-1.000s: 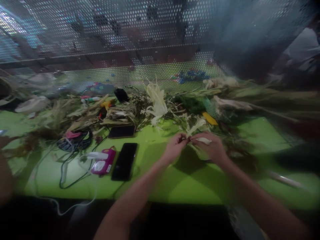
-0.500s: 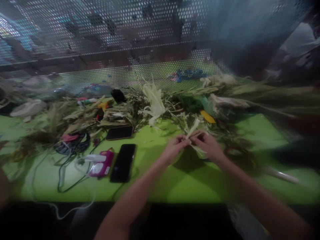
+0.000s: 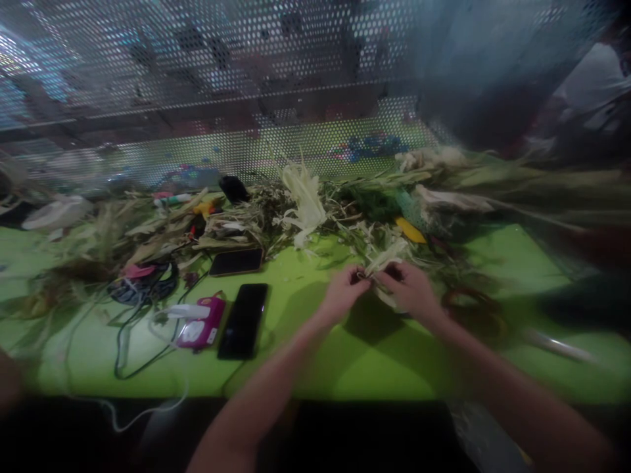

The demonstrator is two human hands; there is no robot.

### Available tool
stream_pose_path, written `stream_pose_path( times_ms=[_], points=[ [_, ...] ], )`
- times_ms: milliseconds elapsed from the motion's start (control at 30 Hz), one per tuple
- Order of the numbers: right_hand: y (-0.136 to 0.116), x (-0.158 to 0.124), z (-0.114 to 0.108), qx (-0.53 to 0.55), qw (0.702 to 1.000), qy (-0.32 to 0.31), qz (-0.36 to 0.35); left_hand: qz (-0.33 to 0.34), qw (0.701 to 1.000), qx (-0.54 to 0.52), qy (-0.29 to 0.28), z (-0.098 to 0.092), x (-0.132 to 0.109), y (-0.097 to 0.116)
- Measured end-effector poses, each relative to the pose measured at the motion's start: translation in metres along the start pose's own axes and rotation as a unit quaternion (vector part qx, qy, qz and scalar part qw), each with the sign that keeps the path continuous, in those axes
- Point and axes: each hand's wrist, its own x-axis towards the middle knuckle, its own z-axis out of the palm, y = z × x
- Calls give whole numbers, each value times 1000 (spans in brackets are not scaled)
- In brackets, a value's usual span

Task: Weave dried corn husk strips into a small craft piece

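Pale strips of dried husk are pinched between my two hands, above the green table. My left hand closes thumb and fingers on the strips from the left. From the other side, my right hand grips them with bent fingers. The fingertips nearly meet, and part of the husk is hidden behind them. Just beyond lies a pile of husk scraps. A larger pale husk bunch stands behind it.
To the left lie a black phone, a second phone and a magenta power strip with cables. Right of my hands are a brown tape roll and a pale rod. A perforated screen stands behind.
Both hands stay in nearly the same place. My right-hand fingers have shifted on the husk, and the strip that stuck up now lies lower, leaning to the right.
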Motion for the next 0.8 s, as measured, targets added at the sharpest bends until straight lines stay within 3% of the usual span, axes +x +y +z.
stream_pose_path(
  times_ms=[133,333,433,567,667,800],
  points=[
    [-1,-1,-1,-13,1000,-2,-9,-1,999,32,-9,-2,1,-6],
    [-2,5,-12,12,993,-114,3,-10,998,4,55,-7,3,-3],
    [-1,6,-17,16,993,-113,-3,-9,996,19,88,-10,5,0],
    [-5,3,-18,102,987,-126,-11,4,992,70,105,-9,7,1],
    [-9,0,-19,175,973,-149,-4,7,991,96,92,-6,5,2],
    [-7,0,-20,209,970,-126,1,32,994,98,31,-3,-1,3]
  ],
)
